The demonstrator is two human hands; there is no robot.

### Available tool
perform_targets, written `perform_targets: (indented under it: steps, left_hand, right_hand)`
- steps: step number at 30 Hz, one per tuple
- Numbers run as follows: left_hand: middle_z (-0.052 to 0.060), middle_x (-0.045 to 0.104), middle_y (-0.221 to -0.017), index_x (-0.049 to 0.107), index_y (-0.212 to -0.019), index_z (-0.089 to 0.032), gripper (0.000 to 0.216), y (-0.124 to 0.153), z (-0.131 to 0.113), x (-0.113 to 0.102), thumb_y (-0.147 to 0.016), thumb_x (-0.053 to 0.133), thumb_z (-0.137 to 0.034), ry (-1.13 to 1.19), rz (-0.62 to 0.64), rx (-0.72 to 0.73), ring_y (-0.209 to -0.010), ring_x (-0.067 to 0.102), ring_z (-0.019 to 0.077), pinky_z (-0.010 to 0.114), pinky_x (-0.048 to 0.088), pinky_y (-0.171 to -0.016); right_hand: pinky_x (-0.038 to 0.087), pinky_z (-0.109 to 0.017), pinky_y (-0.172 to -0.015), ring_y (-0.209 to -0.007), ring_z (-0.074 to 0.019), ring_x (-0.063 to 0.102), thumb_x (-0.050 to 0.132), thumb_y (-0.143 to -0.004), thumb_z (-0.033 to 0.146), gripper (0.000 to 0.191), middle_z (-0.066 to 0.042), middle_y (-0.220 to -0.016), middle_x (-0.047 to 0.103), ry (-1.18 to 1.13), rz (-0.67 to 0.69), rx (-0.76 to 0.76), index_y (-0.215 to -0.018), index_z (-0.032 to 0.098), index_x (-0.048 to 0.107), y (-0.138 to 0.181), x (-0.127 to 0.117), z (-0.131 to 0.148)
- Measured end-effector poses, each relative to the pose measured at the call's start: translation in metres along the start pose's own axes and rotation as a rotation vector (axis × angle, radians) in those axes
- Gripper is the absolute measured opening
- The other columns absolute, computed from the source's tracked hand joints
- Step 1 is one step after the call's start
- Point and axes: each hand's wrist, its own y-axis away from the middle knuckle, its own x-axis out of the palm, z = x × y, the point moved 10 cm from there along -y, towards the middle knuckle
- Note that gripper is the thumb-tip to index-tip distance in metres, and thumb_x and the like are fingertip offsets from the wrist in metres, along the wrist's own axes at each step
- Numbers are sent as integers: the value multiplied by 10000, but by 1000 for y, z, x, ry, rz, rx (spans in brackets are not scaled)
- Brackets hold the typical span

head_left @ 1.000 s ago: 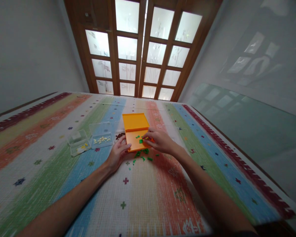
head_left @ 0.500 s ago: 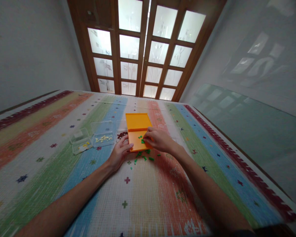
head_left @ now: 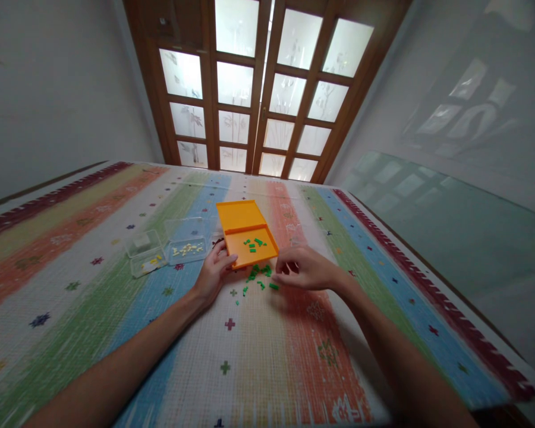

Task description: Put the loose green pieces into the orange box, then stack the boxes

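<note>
An opened orange plastic case is tilted in my left hand, which grips its near left corner with the thumb on the rim. Several small green toy bricks lie in its lower half. Just below the case, a loose group of green bricks lies on the tablecloth. Beside that group, to the right, my right hand is curled low over the cloth, thumb and fingers drawn together. Whatever is between those fingertips is hidden.
Left of the case stand two clear lidded boxes: one holds pale small pieces, the other yellow pieces. Dark brown pieces show partly behind my left hand. A striped tablecloth covers the table.
My right hand has left the inside of the case and moved right and down to the cloth. The case has turned and shifted slightly left, showing more green bricks inside.
</note>
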Motion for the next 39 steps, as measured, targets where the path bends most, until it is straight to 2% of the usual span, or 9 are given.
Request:
perform_targets:
  steps: [3,5,9,17,21,26,31,35,39]
  left_hand:
    - [87,748,-1130,622,-1171,-173,546,-1,-2,-3,-673,829,-252,7,-21,20,-953,725,238,335,585,-816]
    - [81,745,-1144,620,-1182,-177,553,-1,-3,-4,-675,828,-251,15,-32,28,-971,721,232,335,576,-850]
    - [80,742,-1153,609,-1196,-185,570,-1,-2,-4,-676,827,-266,15,-34,27,-988,716,239,352,566,-878]
    - [82,728,-1154,614,-1188,-175,561,-1,-3,-4,-678,826,-274,-4,-30,40,-951,713,230,323,575,-793]
    - [90,720,-1173,616,-1174,-171,553,0,-4,-4,-673,828,-265,4,-40,33,-968,705,231,323,575,-801]
    - [87,719,-1173,626,-1161,-174,548,1,-5,-1,-658,825,-260,-6,-32,26,-976,702,243,336,583,-791]
    - [66,750,-1041,621,-1155,-166,552,0,-1,-1,-643,809,-255,-37,-34,10,-919,713,226,321,568,-804]
    - [66,760,-1024,625,-1166,-164,558,0,2,3,-643,793,-261,-70,11,4,-962,717,240,325,557,-848]
    - [62,771,-1038,624,-1178,-180,583,1,6,6,-626,793,-259,-74,33,-28,-976,726,252,326,565,-830]
  right_hand:
    - [354,-239,-618,-643,-117,553,697,-861,235,91,-1,-725,654,48,148,70,-796,172,697,14,22,-9]
    - [354,-251,-638,-714,-141,587,698,-856,196,29,-31,-822,694,133,152,117,-859,173,715,19,31,-16]
    - [366,-263,-662,-795,-173,615,680,-879,198,72,-78,-953,715,183,147,157,-928,169,724,22,47,-24]
    - [415,-265,-712,-820,-171,614,641,-864,145,106,-85,-956,698,172,92,211,-923,152,729,21,51,-33]
    - [407,-266,-709,-813,-170,610,624,-858,126,114,-87,-940,698,159,94,205,-897,139,730,21,51,-33]
    - [351,-243,-641,-691,-134,547,671,-839,165,50,-18,-763,651,73,99,188,-851,159,719,19,42,-23]
    - [320,-219,-604,-595,-97,489,653,-815,141,51,40,-655,564,-17,-26,134,-826,168,696,7,13,-10]
    - [306,-226,-595,-575,-95,464,643,-865,194,65,36,-651,564,16,-145,169,-845,165,698,-6,-8,-17]
    - [300,-238,-597,-581,-104,467,666,-885,229,92,21,-651,584,126,-246,248,-851,157,712,-17,-20,-33]
